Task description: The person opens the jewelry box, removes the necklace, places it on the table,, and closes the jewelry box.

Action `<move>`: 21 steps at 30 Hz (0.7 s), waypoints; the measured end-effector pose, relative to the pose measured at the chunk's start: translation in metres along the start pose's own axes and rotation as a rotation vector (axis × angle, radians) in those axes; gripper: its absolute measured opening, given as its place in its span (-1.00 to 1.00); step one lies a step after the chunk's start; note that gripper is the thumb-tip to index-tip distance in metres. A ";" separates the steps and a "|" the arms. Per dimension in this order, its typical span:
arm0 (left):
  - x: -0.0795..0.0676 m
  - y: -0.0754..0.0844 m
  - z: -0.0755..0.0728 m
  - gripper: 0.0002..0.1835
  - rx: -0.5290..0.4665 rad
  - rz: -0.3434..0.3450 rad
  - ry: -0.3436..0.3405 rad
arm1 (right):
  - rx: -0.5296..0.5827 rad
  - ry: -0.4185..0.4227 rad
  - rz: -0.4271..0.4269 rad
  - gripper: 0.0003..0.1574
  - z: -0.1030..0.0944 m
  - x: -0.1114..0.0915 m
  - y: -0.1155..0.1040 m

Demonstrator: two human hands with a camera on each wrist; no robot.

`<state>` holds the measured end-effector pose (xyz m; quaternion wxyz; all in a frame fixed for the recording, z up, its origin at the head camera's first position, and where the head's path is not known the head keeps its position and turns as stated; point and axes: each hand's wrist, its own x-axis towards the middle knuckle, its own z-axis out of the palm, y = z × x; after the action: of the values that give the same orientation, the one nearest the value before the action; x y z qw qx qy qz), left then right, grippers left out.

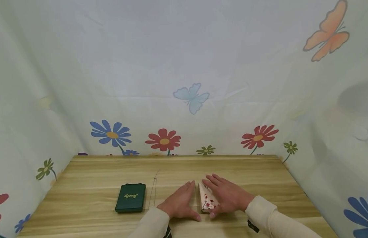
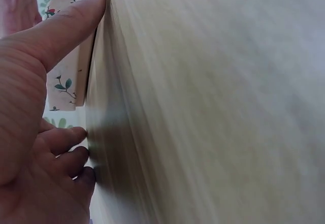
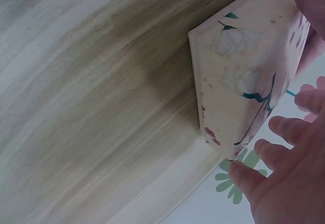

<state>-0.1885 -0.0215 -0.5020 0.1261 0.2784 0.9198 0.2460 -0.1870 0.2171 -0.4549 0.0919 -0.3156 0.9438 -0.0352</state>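
Note:
A small box with a pale floral print point(image 1: 206, 201) rests on the wooden table between the two hands. My left hand point(image 1: 181, 201) stands to its left, thumb and fingers spread apart, its palm side facing the box. Over the box's right part reaches my right hand point(image 1: 228, 195), fingers extended along the far side and thumb near the front edge. In the right wrist view, the fingers point(image 3: 287, 132) are spread beside the printed box point(image 3: 249, 66). The left wrist view has the left thumb point(image 2: 61, 28) overlapping the box point(image 2: 63, 84).
Left of the hands, a dark green box point(image 1: 131, 198) with gold lettering lies on the wooden table point(image 1: 92, 185). A thin chain point(image 1: 155, 190) stretches out between that box and the left hand. A flower-and-butterfly curtain point(image 1: 219, 125) encloses the table's back and sides.

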 end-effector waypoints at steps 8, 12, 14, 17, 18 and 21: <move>0.011 0.000 0.006 0.41 -0.001 0.037 0.039 | 0.026 -0.016 0.009 0.54 0.005 0.000 0.003; 0.016 0.001 0.008 0.40 -0.018 0.052 0.056 | 0.034 -0.027 0.010 0.52 0.008 0.000 0.004; 0.017 0.001 0.010 0.41 -0.011 0.053 0.058 | 0.029 -0.026 0.010 0.51 0.009 -0.001 0.005; 0.018 0.003 0.010 0.42 -0.008 0.054 0.061 | 0.033 -0.017 0.004 0.51 0.010 -0.001 0.006; 0.019 0.004 0.011 0.41 -0.009 0.055 0.062 | 0.034 -0.017 0.003 0.51 0.010 0.000 0.007; 0.019 0.006 0.011 0.38 -0.027 0.052 0.061 | 0.041 -0.010 -0.002 0.53 0.009 -0.002 0.009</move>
<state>-0.1977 -0.0021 -0.5098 0.0955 0.2929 0.9122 0.2701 -0.1892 0.2254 -0.4643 0.1029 -0.3146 0.9421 -0.0530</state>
